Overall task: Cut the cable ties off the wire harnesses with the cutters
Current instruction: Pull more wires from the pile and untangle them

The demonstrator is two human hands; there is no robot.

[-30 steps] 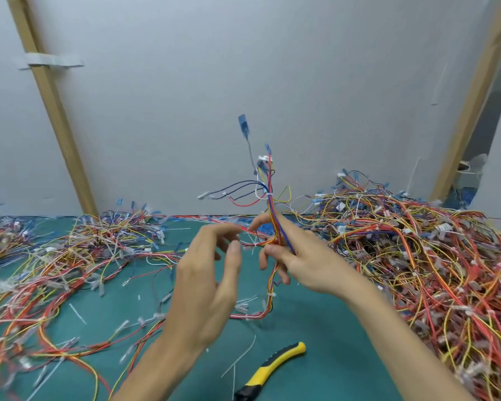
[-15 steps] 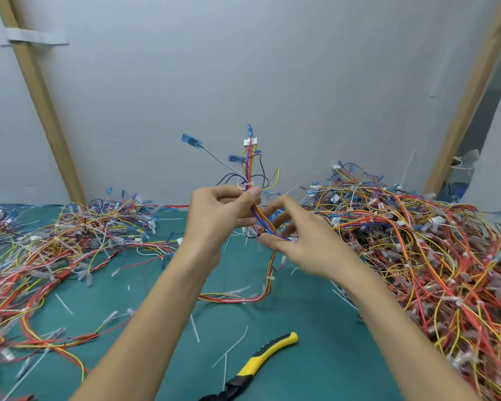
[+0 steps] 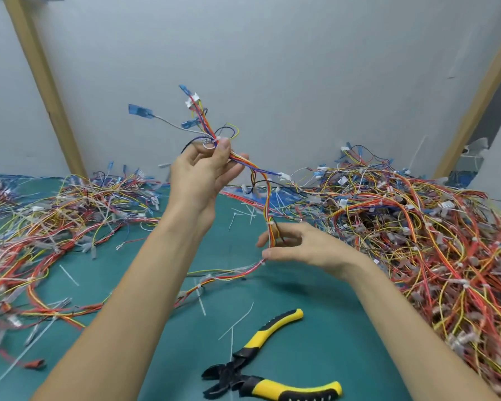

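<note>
The left hand (image 3: pixel 206 175) is pinching the wire harness (image 3: pixel 268 198) up high, well beyond the cutters (image 3: pixel 261 371), with connectors fanning out above its fingertips. The right hand (image 3: pixel 304 247) is hovering lower, nearer the cutters, fingers loosely curved about the harness's hanging run; whether it's actually gripping, I cannot tell. The cutters are lying on the green mat (image 3: pixel 315 328), handles spread, with a cut cable tie (image 3: pixel 235 322) just beside them.
</note>
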